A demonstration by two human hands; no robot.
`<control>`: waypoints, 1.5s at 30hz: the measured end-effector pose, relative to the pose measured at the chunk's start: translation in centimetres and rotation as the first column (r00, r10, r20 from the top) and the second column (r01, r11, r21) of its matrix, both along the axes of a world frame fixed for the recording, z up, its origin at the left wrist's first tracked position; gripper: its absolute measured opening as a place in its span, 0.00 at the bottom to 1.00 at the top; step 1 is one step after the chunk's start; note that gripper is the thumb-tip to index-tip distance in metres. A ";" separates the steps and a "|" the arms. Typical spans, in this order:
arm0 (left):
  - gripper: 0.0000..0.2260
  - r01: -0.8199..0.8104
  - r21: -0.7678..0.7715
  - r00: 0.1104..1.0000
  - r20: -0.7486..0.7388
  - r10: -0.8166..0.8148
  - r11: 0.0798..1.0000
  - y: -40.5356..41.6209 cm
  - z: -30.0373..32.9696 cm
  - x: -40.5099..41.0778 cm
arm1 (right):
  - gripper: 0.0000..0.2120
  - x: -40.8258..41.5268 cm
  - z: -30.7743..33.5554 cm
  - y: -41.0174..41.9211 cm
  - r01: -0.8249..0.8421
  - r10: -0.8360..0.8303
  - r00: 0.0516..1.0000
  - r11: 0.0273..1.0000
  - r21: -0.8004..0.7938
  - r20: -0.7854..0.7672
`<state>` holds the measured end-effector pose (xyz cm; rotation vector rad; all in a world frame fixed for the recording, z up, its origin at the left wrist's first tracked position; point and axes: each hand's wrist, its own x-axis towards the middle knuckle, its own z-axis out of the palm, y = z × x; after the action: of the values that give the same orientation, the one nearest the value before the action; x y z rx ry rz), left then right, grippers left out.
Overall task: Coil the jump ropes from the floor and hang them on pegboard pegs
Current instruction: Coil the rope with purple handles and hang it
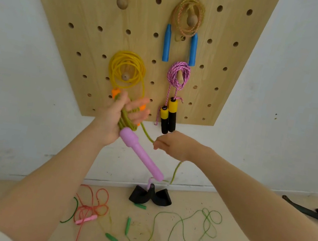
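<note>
Your left hand holds the olive rope coil with splayed fingers, your right hand pinches the strand; the dangling lilac handle could drag loops loose.

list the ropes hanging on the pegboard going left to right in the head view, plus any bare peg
bare wooden peg → yellow rope with orange handles → pink braided rope with yellow-and-black handles. The speckled rope with blue handles hangs above the pink one, overlapping it sideways, so it is left out of the order.
</note>
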<state>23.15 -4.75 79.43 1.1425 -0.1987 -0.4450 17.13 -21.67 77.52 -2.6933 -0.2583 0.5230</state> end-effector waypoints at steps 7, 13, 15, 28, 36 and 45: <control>0.11 -0.019 0.663 0.914 0.314 -0.256 0.748 -3.0 -2.1 -2.3 | 0.13 0.7 3.9 2.2 -0.225 0.235 0.971 0.959 -0.174 0.039; 0.20 -0.050 0.596 0.946 0.287 -0.154 0.801 -2.7 0.6 -2.2 | 0.03 0.9 6.7 1.5 -0.124 0.113 0.977 0.991 0.050 0.182; 0.21 -0.001 0.594 0.912 0.329 -0.243 0.804 -2.1 1.1 -1.3 | 0.08 0.7 7.4 0.8 -0.022 0.001 0.927 0.998 0.052 0.374; 0.09 0.328 -0.276 0.941 0.180 -0.287 0.903 0.0 2.3 -1.9 | 0.17 1.4 2.3 -0.8 0.255 -0.340 0.940 0.708 0.659 0.002; 0.02 -0.360 0.310 0.923 0.257 0.287 0.880 1.9 -2.4 2.0 | 0.27 -0.6 4.4 3.5 0.032 0.027 0.869 0.993 0.111 -0.494; 0.30 0.309 0.205 0.941 0.077 -0.330 0.929 -0.7 -0.5 -3.5 | 0.11 1.7 8.5 -0.4 -0.002 -0.253 0.880 0.844 0.537 0.401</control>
<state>19.62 -5.45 78.89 1.3296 -0.4513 -0.7023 18.84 -22.11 86.00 -2.2235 -0.2908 -0.2243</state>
